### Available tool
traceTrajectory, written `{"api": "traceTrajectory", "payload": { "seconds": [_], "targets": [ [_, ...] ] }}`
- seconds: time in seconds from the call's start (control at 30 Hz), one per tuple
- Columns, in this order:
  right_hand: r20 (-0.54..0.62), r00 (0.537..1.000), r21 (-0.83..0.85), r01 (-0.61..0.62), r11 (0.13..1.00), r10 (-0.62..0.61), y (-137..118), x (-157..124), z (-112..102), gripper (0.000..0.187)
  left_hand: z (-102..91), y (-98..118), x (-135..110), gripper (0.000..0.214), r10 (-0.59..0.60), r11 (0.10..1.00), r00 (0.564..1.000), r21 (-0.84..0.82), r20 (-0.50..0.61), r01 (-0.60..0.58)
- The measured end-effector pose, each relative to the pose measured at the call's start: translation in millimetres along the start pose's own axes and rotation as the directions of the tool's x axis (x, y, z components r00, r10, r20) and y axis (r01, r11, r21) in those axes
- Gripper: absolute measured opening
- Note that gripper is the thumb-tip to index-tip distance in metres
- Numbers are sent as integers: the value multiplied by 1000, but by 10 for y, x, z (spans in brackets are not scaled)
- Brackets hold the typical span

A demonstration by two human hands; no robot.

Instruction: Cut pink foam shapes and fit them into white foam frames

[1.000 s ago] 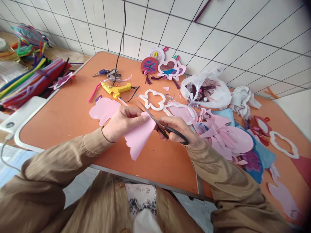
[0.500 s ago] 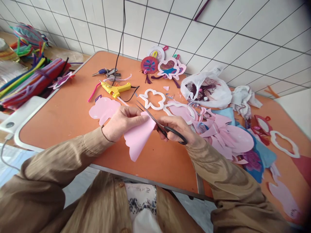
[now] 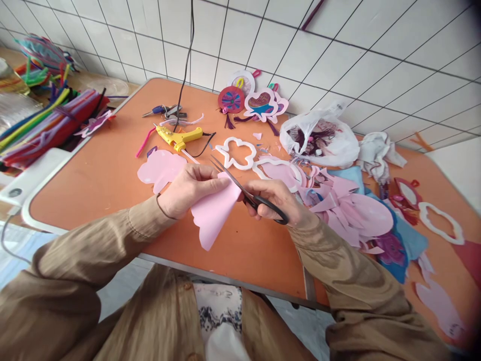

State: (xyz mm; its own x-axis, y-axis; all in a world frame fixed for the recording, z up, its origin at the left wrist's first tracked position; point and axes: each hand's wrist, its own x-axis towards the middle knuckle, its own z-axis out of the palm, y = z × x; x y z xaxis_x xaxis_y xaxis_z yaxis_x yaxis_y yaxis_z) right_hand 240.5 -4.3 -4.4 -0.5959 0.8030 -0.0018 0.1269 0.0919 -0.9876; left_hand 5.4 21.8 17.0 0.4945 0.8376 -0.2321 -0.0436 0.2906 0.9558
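Between thumb and fingers my left hand (image 3: pixel 193 188) pinches a folded piece of pink paper (image 3: pixel 214 215) with a scalloped lower edge. My right hand (image 3: pixel 276 198) is closed around the black handles of a pair of scissors (image 3: pixel 240 184), whose blades point up and left. They lie against the paper's upper right edge, close to my left fingertips. Left of that hand, a pink cloud-shaped cutout (image 3: pixel 161 169) rests on the table. A yellow glue gun (image 3: pixel 178 136) lies just beyond, and a white flower-shaped outline (image 3: pixel 237 153) is past the scissor tips.
The orange table (image 3: pixel 93 190) meets a tiled wall. Pink paper scraps (image 3: pixel 345 210) pile up on the right, below a white plastic bag (image 3: pixel 330 145). Keys (image 3: pixel 167 111) and finished ornaments (image 3: pixel 259 103) lie at the back. Pipe cleaners (image 3: pixel 56 125) are bundled at far left.
Almost nothing differs. Both hands keep their places, with only a tiny shift of the scissor handles to the left.
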Motion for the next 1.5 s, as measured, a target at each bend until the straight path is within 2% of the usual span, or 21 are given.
{"api": "traceTrajectory", "payload": {
  "seconds": [0.63, 1.03, 1.3, 1.5],
  "targets": [
    [-11, 999, 5, -49, 999, 49, -18, -20, -12, 63, -22, 5, 6, 38, -60, 998, 998, -15, 15, 60],
    [-12, 995, 2, -103, 995, 103, -42, -55, -33, 57, -55, 5, 15, 36, -55, 998, 998, -3, 23, 55],
    [4, 989, -15, -150, 989, 150, -159, -82, -61, 49, -87, 34, 13, 34, -23, 994, 999, 103, 28, 20],
    [-3, 985, -18, -170, 985, 170, -231, -108, -85, 51, -114, 62, 8, 34, -31, 988, 997, 152, 66, 21]
  ]
}}
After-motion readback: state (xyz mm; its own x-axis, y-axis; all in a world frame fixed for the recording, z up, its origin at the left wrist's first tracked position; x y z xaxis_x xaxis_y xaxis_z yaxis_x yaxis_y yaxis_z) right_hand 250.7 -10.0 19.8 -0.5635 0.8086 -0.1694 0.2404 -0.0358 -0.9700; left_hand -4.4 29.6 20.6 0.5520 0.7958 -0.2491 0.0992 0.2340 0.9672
